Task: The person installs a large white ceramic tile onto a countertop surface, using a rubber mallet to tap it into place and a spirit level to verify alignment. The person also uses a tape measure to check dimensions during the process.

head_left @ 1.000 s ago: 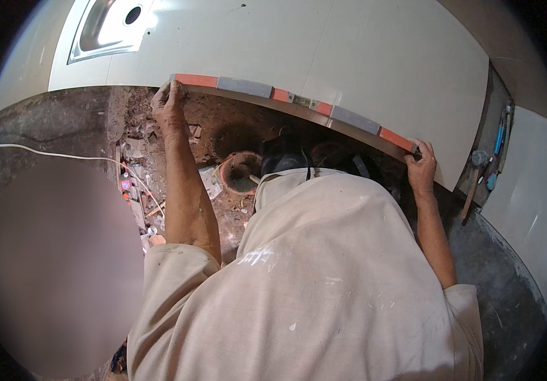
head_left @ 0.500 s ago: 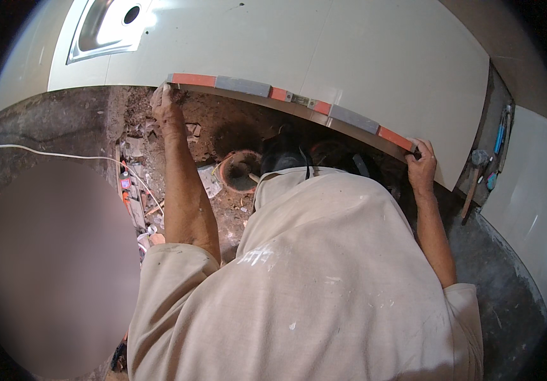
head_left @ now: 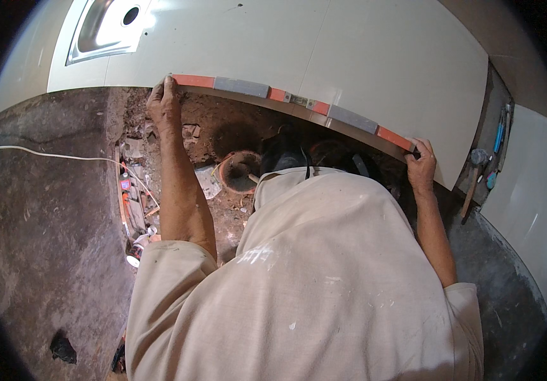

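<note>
Orange-and-grey level held at both ends along the bench

The level lies along the front edge of the pale bench, a small vial window near its middle; any marks on it are too small to read. The left hand pinches its left end, the right hand grips its right end between thumb and curled fingers. On the floor strip to the left, a small pink-and-red item seems to carry a label, its print too tiny to make out.

Half a second ago the level's grey left tip showed beyond the left hand; now the fingertips cover it. The right hand has kept its place. The large blurred oval at lower left has gone, leaving grey floor in view, with a dark patch on it, and a white round-ended object shows beside the left sleeve.
</note>
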Demonstrator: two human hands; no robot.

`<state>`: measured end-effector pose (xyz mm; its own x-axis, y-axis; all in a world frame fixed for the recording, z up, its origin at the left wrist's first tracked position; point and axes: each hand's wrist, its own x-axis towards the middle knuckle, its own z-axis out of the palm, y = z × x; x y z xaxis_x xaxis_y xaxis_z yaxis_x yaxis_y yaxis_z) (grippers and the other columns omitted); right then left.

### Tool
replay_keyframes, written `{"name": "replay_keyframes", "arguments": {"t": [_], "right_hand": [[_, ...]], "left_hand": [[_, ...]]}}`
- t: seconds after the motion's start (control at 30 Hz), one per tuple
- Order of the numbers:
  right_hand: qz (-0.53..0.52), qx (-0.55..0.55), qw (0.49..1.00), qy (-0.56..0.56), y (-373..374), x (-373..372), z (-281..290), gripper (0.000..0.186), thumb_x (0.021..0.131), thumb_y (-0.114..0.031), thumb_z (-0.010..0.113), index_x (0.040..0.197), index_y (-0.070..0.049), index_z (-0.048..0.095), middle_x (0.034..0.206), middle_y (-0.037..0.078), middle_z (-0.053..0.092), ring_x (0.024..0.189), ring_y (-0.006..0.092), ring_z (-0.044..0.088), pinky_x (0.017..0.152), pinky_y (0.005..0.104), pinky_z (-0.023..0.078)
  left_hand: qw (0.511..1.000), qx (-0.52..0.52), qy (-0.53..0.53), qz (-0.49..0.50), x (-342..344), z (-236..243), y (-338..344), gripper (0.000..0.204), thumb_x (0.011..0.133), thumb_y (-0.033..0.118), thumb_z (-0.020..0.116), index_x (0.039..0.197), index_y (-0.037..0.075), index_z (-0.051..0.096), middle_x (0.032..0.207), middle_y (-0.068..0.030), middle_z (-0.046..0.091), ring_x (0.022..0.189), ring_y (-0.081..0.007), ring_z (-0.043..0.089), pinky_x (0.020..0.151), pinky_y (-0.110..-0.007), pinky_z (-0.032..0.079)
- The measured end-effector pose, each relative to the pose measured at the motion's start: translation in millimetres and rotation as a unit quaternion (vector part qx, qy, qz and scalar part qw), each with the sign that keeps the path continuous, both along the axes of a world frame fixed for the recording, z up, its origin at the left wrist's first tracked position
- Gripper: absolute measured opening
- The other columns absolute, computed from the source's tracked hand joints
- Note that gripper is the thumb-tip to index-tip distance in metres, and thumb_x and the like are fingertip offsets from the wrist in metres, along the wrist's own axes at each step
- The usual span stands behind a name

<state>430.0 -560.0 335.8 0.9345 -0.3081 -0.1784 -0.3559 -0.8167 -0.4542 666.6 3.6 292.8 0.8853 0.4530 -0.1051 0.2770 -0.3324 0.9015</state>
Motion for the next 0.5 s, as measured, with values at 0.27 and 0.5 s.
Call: {"name": "replay_keyframes", "arguments": {"t": [0.27,0.5], "right_hand": [[0.001,0.023,1.0,-0.011,-3,-2,-2,0.046,0.08,0.008,0.065,0.123,-0.003,0.071,0.122,0.015,0.068,0.119,0.0331,0.066,0.105,0.0414,0.051],[-0.018,0.042,0.999,-0.01,-1,-2,1,0.047,0.08,0.009,0.061,0.124,-0.005,0.072,0.122,0.016,0.068,0.119,0.0328,0.066,0.106,0.0398,0.05]], "left_hand": [[1.0,-0.007,0.011,-0.006,-1,4,0,0.041,0.102,0.03,0.07,0.126,-0.003,0.073,0.119,-0.016,0.077,0.109,-0.0219,0.071,0.096,-0.035,0.055],[1.0,0.003,0.003,0.0,0,-6,6,0.04,0.102,0.029,0.071,0.125,-0.003,0.074,0.118,-0.015,0.077,0.108,-0.0204,0.071,0.096,-0.034,0.054]]}}
